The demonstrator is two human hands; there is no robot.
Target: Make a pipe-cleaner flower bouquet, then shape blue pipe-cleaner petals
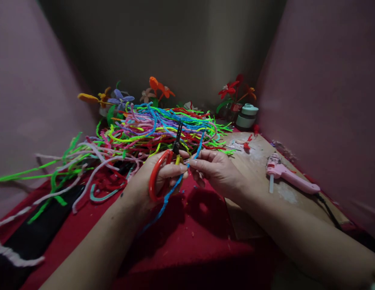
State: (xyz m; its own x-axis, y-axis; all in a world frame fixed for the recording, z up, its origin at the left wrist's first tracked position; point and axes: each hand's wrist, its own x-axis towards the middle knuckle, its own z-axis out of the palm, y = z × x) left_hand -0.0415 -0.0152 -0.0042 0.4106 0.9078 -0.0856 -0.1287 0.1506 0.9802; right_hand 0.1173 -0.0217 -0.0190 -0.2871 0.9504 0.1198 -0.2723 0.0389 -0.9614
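A blue pipe cleaner [167, 199] runs slantwise between my two hands, over the red cloth. My left hand [142, 177] is closed, with red-handled scissors [153, 181] hooked in it and their dark blades [177, 139] pointing away from me. The thumb and fingers of this hand also pinch the blue pipe cleaner, beside a short yellow piece [177, 160] whose kind I cannot make out. My right hand [219, 169] pinches the same pipe cleaner a little higher, close to the left fingertips. Its upper end sticks up past both hands.
A heap of many-coloured pipe cleaners [163, 125] lies behind my hands, with loose ones spilling left. Pipe-cleaner flowers [122, 98] stand at the back. At right, a pink glue gun [291, 179] rests on a brown board [250, 161], near a pale green-lidded jar [247, 117].
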